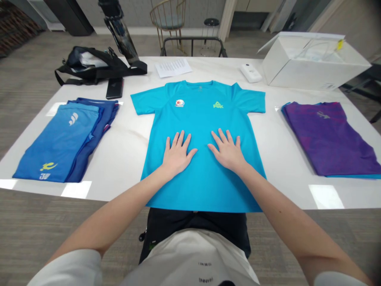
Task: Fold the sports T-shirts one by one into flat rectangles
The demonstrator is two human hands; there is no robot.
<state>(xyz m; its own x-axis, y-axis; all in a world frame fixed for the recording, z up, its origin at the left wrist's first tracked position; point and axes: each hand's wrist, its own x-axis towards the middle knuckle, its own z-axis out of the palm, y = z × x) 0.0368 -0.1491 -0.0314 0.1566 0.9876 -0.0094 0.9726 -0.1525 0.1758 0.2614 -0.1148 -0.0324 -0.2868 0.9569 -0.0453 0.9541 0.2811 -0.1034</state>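
Observation:
A turquoise T-shirt (pixel 202 186) lies spread flat, front side up, on the white table, its collar toward the far side and its hem at the near edge. A round red-and-white badge and a green logo show on its chest. My left hand (pixel 177 153) rests palm down on the middle of the shirt, fingers spread. Beside it on the right, my right hand (pixel 228 151) also lies flat on the fabric with its fingers apart. Neither hand grips anything.
Folded blue garments (pixel 59 139) are stacked on the left, and a folded purple garment (pixel 330 135) lies over a blue one on the right. Along the back are a black bag (pixel 98 71), a phone (pixel 114 88), a printed sheet (pixel 173 68), a small white device (pixel 251 73) and a white box (pixel 312 73).

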